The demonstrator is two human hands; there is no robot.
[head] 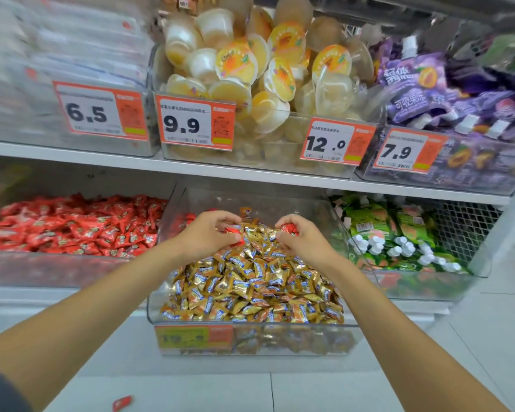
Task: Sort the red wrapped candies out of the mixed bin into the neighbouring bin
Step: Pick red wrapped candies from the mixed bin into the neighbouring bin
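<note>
I can read four price tags up top: 6.5 tag (87,113) far left, 9.9 tag (182,124) and 12.0 tag (324,143) by the jelly cups (235,63), 7.9 tag (396,152) by the purple pouches (411,84), which say 可吸果冻.

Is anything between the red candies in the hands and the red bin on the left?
Only the mixed bin's clear side wall, which rises between the held candies and the red bin. Lifting over it should work.

Jelly cups (238,62) beside purple pouches (411,75) (upper shelf (72,151))
</note>
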